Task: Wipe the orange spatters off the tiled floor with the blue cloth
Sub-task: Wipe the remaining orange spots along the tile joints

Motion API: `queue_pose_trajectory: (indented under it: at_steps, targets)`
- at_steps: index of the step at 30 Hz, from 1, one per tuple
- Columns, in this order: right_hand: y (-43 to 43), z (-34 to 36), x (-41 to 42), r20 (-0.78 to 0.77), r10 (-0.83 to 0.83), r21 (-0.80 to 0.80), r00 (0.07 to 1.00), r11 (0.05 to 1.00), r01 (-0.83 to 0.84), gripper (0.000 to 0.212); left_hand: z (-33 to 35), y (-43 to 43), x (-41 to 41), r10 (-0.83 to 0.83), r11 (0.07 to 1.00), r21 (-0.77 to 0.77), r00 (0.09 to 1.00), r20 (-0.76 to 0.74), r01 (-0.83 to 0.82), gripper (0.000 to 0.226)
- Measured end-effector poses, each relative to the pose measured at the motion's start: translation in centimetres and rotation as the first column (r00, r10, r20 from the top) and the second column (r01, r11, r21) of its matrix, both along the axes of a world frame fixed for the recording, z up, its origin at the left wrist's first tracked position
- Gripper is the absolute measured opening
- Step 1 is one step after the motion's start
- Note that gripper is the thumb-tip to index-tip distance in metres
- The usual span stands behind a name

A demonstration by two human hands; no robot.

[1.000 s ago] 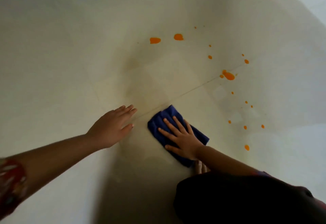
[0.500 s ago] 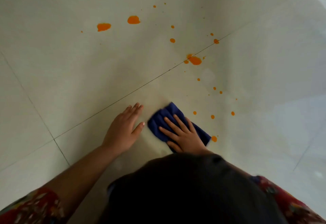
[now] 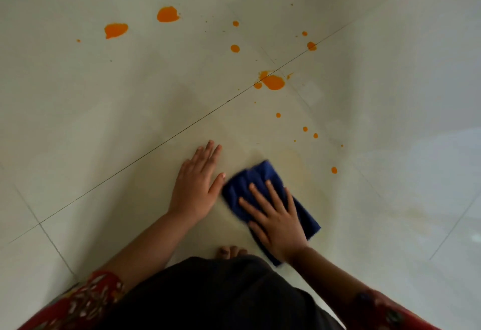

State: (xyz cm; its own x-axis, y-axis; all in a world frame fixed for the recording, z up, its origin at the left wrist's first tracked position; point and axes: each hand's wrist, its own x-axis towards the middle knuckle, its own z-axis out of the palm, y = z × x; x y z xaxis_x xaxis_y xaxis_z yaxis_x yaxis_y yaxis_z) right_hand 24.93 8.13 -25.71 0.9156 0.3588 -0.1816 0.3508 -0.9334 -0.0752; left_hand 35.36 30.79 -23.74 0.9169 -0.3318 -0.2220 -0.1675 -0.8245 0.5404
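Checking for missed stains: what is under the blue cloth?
The blue cloth lies flat on the tiled floor, pressed by the right hand. Whether spatter remains beneath is hidden.

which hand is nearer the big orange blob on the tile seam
Left. The left hand lies flat on the floor below-left of the blob; the right hand, pressing the blue cloth, sits farther below it.

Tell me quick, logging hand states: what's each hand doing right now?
Left hand: open, flat on the tiled floor, holding nothing.
Right hand: open, fingers spread, pressing the blue cloth down.
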Motion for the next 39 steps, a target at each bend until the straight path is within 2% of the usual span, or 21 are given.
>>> queue_pose_trajectory:
  at_steps: [2, 3, 4, 6, 8, 9, 12, 14, 15, 18, 21, 22, 26, 27, 28, 31, 32, 34, 36, 37, 39]
  targets:
    - [-3.3, 0.5, -2.4, -0.029, 0.158, 0.02, 0.987, 0.987, -0.158, 0.052, -0.1, -0.1, -0.2, 0.04, 0.999, -0.012, 0.999, 0.001, -0.04, 0.065]
    - [-5.2, 0.6, -2.2, -0.023, 0.163, 0.022, 0.986, 0.987, -0.162, 0.052, -0.2, 0.0, -0.5, 0.046, 0.999, -0.005, 0.999, 0.006, -0.046, 0.064]
    - [-6.8, 0.4, -1.4, -0.009, 0.095, 0.019, 0.995, 0.995, -0.095, 0.052, -0.3, 0.0, -0.7, 0.041, 0.999, 0.009, 0.999, 0.021, -0.041, 0.064]
    - [-7.3, 0.3, 2.6, 0.024, -0.208, 0.034, 0.978, 0.978, 0.207, 0.052, -0.8, 0.2, -0.9, 0.039, 0.998, 0.052, 0.997, 0.065, -0.042, 0.061]
    - [-4.7, 0.3, 6.7, 0.05, -0.486, 0.067, 0.873, 0.874, 0.482, 0.052, -1.3, -0.3, -0.6, 0.032, 0.995, 0.09, 0.995, 0.099, -0.041, 0.059]
    - [-2.6, 0.3, 7.7, 0.057, -0.517, 0.086, 0.854, 0.855, 0.512, 0.052, -1.4, -0.2, -0.6, 0.029, 0.994, 0.103, 0.993, 0.112, -0.04, 0.059]
    - [0.8, 0.0, 5.1, 0.03, -0.236, 0.067, 0.971, 0.97, 0.234, 0.051, -1.8, 0.1, -0.6, -0.057, 0.991, 0.129, 0.985, 0.16, 0.036, 0.058]
    - [-1.1, 0.3, 0.9, -0.023, -0.041, 0.051, 0.999, 0.998, 0.042, 0.051, -2.1, 0.4, -0.5, -0.147, 0.978, 0.17, 0.974, 0.173, 0.117, 0.058]
    - [-3.0, 0.5, -0.4, -0.028, -0.023, 0.05, 0.999, 0.998, 0.024, 0.051, -2.2, 0.4, -0.3, -0.177, 0.97, 0.197, 0.969, 0.171, 0.143, 0.059]
    - [-8.0, 0.5, 0.9, 0.017, -0.27, 0.012, 0.963, 0.963, 0.27, 0.053, -2.5, 0.1, -0.2, -0.177, 0.966, 0.22, 0.968, 0.176, 0.137, 0.06]
    - [-6.4, 0.3, 5.2, 0.036, -0.59, 0.012, 0.807, 0.808, 0.59, 0.055, -2.7, -0.3, -0.7, -0.141, 0.973, 0.207, 0.971, 0.191, 0.1, 0.059]
    - [-4.9, 0.3, 5.5, 0.048, -0.616, 0.012, 0.787, 0.788, 0.616, 0.056, -2.6, -0.5, -0.8, -0.133, 0.975, 0.2, 0.972, 0.195, 0.094, 0.059]
    - [-3.1, 0.5, -2.0, -0.008, -0.377, 0.043, 0.926, 0.925, 0.377, 0.055, -1.8, -1.6, -0.3, -0.207, 0.967, 0.195, 0.953, 0.221, 0.165, 0.059]
    - [-3.9, 0.5, -4.2, -0.016, -0.417, 0.049, 0.909, 0.907, 0.417, 0.055, -1.6, -1.8, -0.1, -0.224, 0.964, 0.195, 0.949, 0.222, 0.182, 0.058]
    - [-5.0, 0.6, -5.5, -0.02, -0.538, 0.043, 0.843, 0.842, 0.538, 0.055, -1.6, -2.0, 0.1, -0.224, 0.964, 0.192, 0.949, 0.221, 0.183, 0.058]
    - [-7.8, 0.6, -3.2, -0.013, -0.895, 0.016, 0.446, 0.445, 0.895, 0.056, -1.5, -2.6, 0.2, -0.153, 0.98, 0.156, 0.968, 0.201, 0.123, 0.058]
    - [-8.6, 0.6, -1.1, -0.022, -0.934, 0.011, 0.358, 0.357, 0.934, 0.055, -1.6, -2.7, 0.0, -0.131, 0.985, 0.14, 0.972, 0.193, 0.105, 0.058]
    - [-10.2, 0.7, 3.9, -0.051, -0.961, 0.033, 0.272, 0.271, 0.962, 0.055, -1.8, -2.6, -0.3, -0.103, 0.988, 0.129, 0.977, 0.187, 0.079, 0.059]
    - [-10.9, 0.6, 8.8, -0.067, -0.962, 0.057, 0.266, 0.263, 0.963, 0.055, -1.8, -2.3, -0.2, -0.074, 0.991, 0.126, 0.979, 0.192, 0.05, 0.06]
    - [-10.6, 0.4, 10.6, -0.076, -0.949, 0.054, 0.307, 0.303, 0.951, 0.055, -1.7, -2.1, 0.0, -0.054, 0.992, 0.124, 0.979, 0.196, 0.03, 0.06]
    - [-9.0, 0.2, 11.6, -0.06, -0.866, 0.045, 0.496, 0.494, 0.868, 0.055, -1.7, -1.6, 0.6, -0.023, 0.991, 0.133, 0.981, 0.194, -0.003, 0.061]
